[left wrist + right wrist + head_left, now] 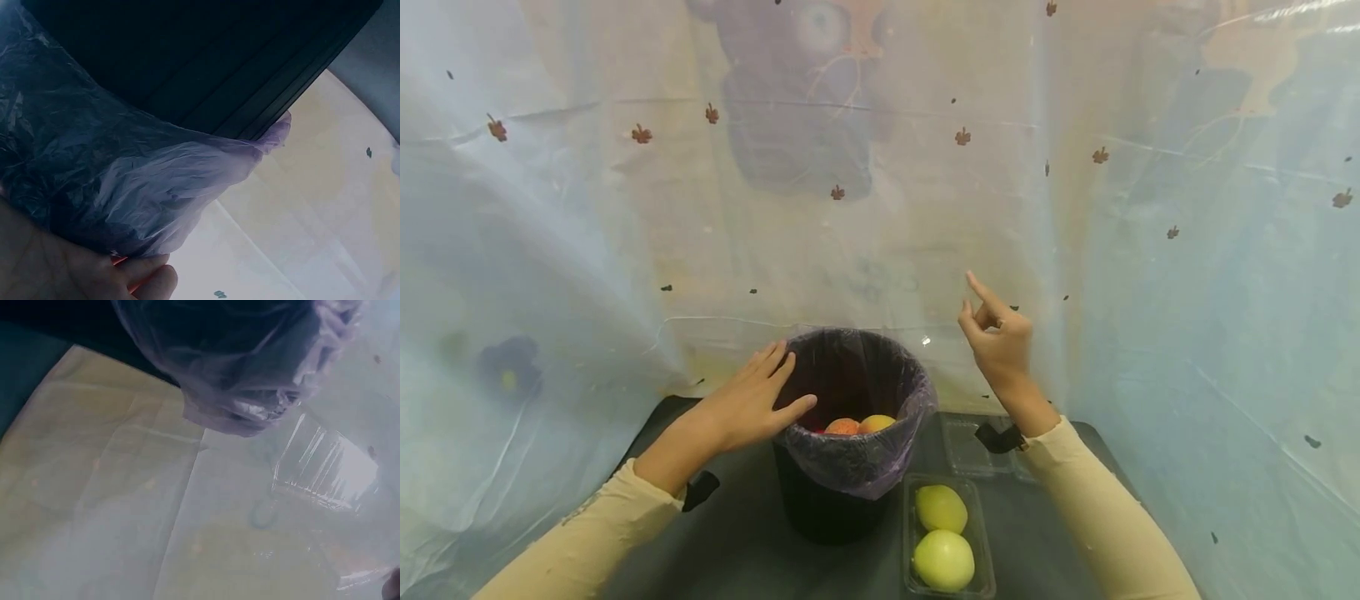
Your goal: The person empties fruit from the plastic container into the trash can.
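A black bin (831, 500), lined with a thin purple plastic bag (880, 475), stands in the head view with several orange and yellow fruits (877, 423) inside. My left hand (741, 408) rests at its left rim, fingers mostly straight and thumb over the opening. Raised to the right of the bin, my right hand (1003, 337) pinches a clear plastic box (328, 465), which is hard to make out in the head view. The right wrist view shows this box near the bag, with only a fingertip (392, 587) at the corner.
In front, right of the bin, a clear tray (987, 575) holds two yellow-green fruits (943, 561). Another clear container (973, 450) lies behind it on the dark table (730, 550). Printed plastic sheeting (925, 192) hangs at the back and both sides.
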### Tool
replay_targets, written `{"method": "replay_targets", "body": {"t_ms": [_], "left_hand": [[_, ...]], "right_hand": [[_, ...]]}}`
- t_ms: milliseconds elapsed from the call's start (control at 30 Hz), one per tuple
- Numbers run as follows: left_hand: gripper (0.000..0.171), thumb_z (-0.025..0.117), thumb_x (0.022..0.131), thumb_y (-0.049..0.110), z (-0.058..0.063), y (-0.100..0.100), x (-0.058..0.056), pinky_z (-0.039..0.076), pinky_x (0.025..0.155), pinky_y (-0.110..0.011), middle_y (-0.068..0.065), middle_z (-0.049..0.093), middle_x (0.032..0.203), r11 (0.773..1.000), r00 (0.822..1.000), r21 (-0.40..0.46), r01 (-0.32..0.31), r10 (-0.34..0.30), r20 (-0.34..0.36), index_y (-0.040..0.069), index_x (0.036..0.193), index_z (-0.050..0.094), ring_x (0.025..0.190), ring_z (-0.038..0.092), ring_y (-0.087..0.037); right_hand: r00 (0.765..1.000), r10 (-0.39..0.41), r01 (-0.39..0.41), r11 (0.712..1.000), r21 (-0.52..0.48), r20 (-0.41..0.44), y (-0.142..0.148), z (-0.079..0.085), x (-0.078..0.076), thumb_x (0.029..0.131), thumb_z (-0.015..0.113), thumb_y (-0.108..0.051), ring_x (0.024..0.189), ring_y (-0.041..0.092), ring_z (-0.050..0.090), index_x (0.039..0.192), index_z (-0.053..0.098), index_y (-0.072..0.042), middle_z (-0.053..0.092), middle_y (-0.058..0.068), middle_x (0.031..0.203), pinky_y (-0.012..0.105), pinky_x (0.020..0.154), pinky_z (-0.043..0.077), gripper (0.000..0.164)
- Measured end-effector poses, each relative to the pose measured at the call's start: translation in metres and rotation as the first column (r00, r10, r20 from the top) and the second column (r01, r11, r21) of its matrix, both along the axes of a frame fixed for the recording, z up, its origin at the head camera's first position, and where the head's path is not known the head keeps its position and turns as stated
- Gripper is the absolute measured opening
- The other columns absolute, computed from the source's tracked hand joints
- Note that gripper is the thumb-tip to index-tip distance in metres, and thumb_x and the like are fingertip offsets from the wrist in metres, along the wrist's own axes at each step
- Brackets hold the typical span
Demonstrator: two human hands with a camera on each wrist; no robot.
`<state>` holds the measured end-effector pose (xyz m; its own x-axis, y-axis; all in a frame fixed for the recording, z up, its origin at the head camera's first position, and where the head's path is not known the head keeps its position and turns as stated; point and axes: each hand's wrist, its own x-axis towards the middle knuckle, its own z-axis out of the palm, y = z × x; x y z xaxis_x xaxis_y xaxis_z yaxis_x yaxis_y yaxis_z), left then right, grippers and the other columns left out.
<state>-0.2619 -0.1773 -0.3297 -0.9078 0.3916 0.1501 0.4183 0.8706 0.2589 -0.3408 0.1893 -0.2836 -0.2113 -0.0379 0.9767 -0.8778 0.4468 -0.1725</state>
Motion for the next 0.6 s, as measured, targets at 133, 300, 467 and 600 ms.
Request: {"method": "replay_targets", "body": {"t_ms": [133,300,467,600], "left_hand": [[0.099,0.042,0.107,0.071,-0.001,-0.001,-0.001,0.007,0.130,-0.066,-0.025,0.008,0.178,1.000,1.000,0.009,0.004,-0.004,0.009,-0.004,0.168,0.024,0.164,0.004,-0.047],[0.100,0.043,0.106,0.072,-0.002,-0.001,-0.004,0.007,0.130,-0.067,-0.025,0.008,0.178,1.000,1.000,0.011,0.006,-0.006,0.006,-0.004,0.168,0.024,0.164,0.005,-0.048],[0.100,0.043,0.106,0.072,-0.001,-0.001,-0.003,0.007,0.130,-0.067,-0.025,0.008,0.178,1.000,1.000,0.010,0.006,-0.006,0.005,-0.003,0.169,0.024,0.164,0.005,-0.048],[0.099,0.043,0.106,0.071,0.000,0.000,-0.001,0.008,0.129,-0.068,-0.026,0.009,0.178,1.000,1.000,0.019,0.002,-0.002,0.000,-0.004,0.168,0.025,0.164,0.006,-0.049]], "right_hand": [[0.994,0.028,-0.017,0.994,-0.104,0.106,0.009,-0.005,0.006,0.093,0.070,0.016,0.047,0.007,0.037,0.135,0.074,-0.003,0.050,0.007,0.052,0.015,0.050,0.033,0.047],[0.986,0.030,0.003,0.980,-0.197,0.165,0.013,-0.001,0.029,0.092,0.067,0.019,0.046,0.004,0.037,0.131,0.074,0.005,0.048,0.015,0.052,0.012,0.047,0.032,0.042],[0.967,0.069,0.001,0.962,-0.273,0.246,0.027,-0.005,0.043,0.094,0.067,0.015,0.043,0.001,0.042,0.131,0.074,0.007,0.050,0.012,0.053,0.012,0.044,0.035,0.039],[0.954,0.055,0.033,0.957,-0.288,0.294,0.043,-0.015,0.046,0.096,0.068,0.012,0.040,0.002,0.043,0.132,0.074,0.004,0.052,0.012,0.053,0.013,0.041,0.033,0.038]]}}
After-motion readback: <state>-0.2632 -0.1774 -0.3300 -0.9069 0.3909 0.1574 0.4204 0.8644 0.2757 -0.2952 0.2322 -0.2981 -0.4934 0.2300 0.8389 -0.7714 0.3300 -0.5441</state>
